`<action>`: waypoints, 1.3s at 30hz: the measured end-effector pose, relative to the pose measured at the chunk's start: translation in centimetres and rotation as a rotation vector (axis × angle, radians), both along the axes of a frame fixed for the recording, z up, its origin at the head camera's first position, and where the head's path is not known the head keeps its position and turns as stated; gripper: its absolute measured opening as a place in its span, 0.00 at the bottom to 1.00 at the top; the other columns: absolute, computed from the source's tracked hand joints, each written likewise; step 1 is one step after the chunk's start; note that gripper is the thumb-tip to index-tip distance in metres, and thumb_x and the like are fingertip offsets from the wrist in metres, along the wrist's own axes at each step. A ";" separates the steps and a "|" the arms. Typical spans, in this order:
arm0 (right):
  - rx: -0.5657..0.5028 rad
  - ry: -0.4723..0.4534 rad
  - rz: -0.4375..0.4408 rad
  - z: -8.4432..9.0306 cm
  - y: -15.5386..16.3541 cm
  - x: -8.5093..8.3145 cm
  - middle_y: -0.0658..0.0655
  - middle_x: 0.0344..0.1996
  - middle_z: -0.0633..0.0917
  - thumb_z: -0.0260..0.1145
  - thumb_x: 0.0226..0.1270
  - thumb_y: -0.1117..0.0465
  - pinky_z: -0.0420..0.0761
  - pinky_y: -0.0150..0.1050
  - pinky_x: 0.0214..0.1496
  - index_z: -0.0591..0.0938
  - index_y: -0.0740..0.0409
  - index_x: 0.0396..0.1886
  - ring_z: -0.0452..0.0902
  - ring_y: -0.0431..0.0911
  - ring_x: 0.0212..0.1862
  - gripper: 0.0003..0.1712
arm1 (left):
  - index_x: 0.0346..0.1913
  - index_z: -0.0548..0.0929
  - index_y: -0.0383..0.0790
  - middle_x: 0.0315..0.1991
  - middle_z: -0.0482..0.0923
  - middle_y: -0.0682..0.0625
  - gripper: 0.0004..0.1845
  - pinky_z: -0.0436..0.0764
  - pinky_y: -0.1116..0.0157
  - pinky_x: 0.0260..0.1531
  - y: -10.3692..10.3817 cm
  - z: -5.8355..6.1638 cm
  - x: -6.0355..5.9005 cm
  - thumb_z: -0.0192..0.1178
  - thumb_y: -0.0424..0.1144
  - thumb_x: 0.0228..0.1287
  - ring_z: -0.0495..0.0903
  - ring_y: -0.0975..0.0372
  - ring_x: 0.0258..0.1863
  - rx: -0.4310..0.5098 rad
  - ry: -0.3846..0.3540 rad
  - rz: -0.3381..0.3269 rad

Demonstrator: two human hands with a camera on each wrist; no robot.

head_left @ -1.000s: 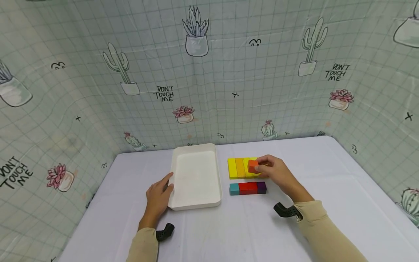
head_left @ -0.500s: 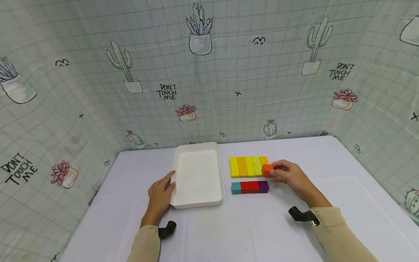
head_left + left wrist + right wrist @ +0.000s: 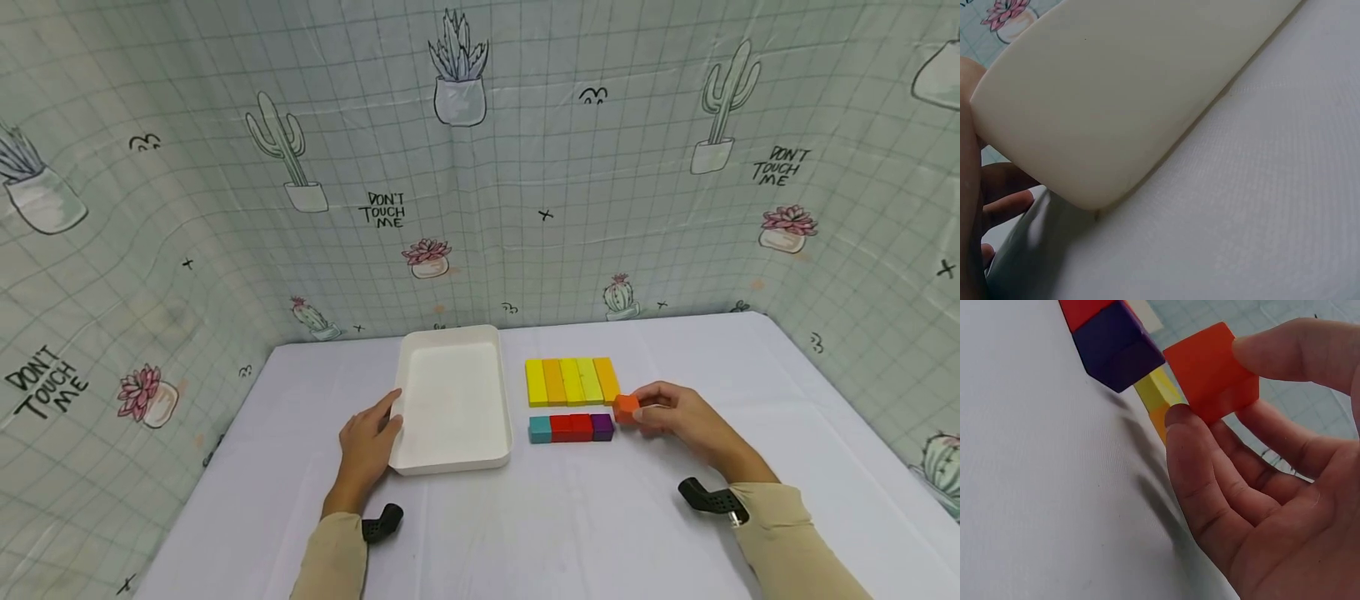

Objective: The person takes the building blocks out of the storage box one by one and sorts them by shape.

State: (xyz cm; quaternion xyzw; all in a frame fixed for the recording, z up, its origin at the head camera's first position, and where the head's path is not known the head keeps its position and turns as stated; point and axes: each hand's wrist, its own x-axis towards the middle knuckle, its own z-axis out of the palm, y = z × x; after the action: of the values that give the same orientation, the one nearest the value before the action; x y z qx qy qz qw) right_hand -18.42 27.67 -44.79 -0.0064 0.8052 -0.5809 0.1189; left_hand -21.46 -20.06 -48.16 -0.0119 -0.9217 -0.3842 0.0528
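My right hand (image 3: 678, 417) pinches an orange cube (image 3: 626, 408) between thumb and fingers, just off the right end of a row of small cubes. In the right wrist view the orange cube (image 3: 1210, 369) is off the cloth, beside the purple cube (image 3: 1119, 347). That row has a teal cube (image 3: 540, 429), red cubes (image 3: 572, 427) and the purple one at its right end. Behind it lie several yellow and amber blocks (image 3: 572, 382) side by side. My left hand (image 3: 365, 442) rests with loose fingers against the left side of a white tray (image 3: 450, 400).
White cloth covers the table (image 3: 480, 542). A patterned curtain (image 3: 495, 167) with cactus drawings hangs behind and along both sides. The tray stands left of the blocks, with bare cloth between them. Black wrist devices (image 3: 382, 523) sit at both sleeves.
My right hand has carried the orange cube from over the yellow blocks rightward and nearer to me, to the right end of the cube row. My left hand stays at the tray.
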 end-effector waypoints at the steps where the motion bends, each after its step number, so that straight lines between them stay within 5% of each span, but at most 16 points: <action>1: 0.007 0.000 0.003 -0.1 0.0 -0.1 0.62 0.49 0.83 0.65 0.70 0.58 0.83 0.40 0.48 0.74 0.68 0.59 0.82 0.54 0.44 0.24 | 0.73 0.71 0.47 0.70 0.70 0.44 0.25 0.40 0.40 0.71 0.0 0.0 0.0 0.51 0.42 0.76 0.63 0.44 0.71 -0.002 -0.001 0.001; 9: 0.125 0.004 0.047 -0.3 -0.1 -0.2 0.59 0.44 0.85 0.68 0.67 0.56 0.81 0.41 0.44 0.77 0.67 0.56 0.79 0.53 0.40 0.24 | 0.73 0.71 0.48 0.70 0.71 0.44 0.25 0.39 0.40 0.71 -0.2 0.1 0.1 0.52 0.41 0.75 0.64 0.45 0.70 0.020 0.010 -0.012; 18: 0.143 0.019 0.106 -0.5 0.0 -0.2 0.58 0.41 0.86 0.70 0.65 0.58 0.82 0.39 0.39 0.78 0.67 0.56 0.78 0.50 0.39 0.24 | 0.73 0.71 0.48 0.69 0.71 0.44 0.26 0.41 0.40 0.71 -0.2 0.2 0.0 0.51 0.42 0.75 0.64 0.44 0.70 0.011 0.022 -0.015; 39: 0.279 0.059 0.094 -0.8 -0.4 0.0 0.54 0.39 0.86 0.73 0.63 0.55 0.79 0.39 0.39 0.81 0.63 0.53 0.78 0.48 0.40 0.23 | 0.73 0.71 0.47 0.70 0.71 0.43 0.25 0.41 0.39 0.71 -0.2 0.0 0.2 0.52 0.41 0.75 0.64 0.44 0.70 0.008 0.030 -0.016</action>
State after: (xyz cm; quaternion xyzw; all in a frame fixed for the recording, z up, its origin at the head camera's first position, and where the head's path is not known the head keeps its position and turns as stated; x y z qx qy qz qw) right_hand -18.46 27.22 -45.64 -0.0443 0.8801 -0.4568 0.1221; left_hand -21.29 -20.22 -48.14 -0.0247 -0.9192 -0.3879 0.0635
